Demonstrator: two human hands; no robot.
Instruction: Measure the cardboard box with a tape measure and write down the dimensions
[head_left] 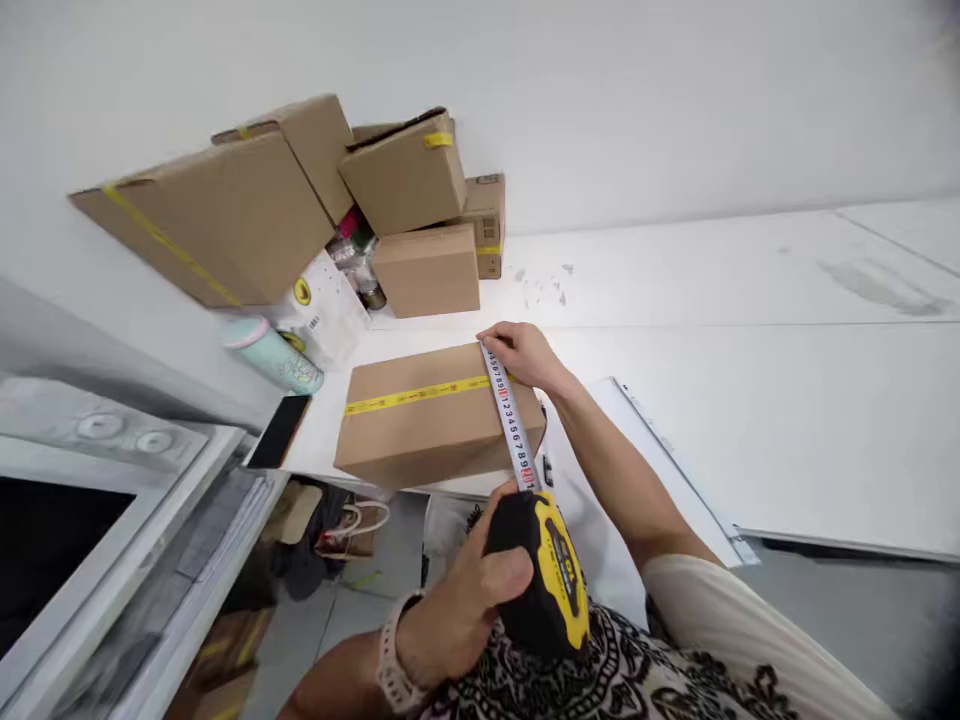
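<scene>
One yellow and black tape measure (566, 575) sits in the left hand (480, 585), with the fingers wrapped tight around it and the thumb pressed on its side. The right hand (525, 352) pinches the end of the metal blade (513, 425) between thumb and finger, at the far edge of a brown cardboard box (420, 435). The blade runs over the right part of the box and out past its near side. I cannot tell if it lies flat all the way. The box is on the white table (750, 400), close to the front edge, with yellow packing tape (405, 398) along its top. If the pinch slips, the blade might snap back and nip the left hand, as there is likely a spring inside. If the blade sits crooked or bends, the number could read wrong. A hard tug might drag the box, and being so near the edge, it could tip off. Pushing the box left might bump the pale green tumbler (281, 360) and knock it over, or shove the flat black slab (279, 432) beside it.
</scene>
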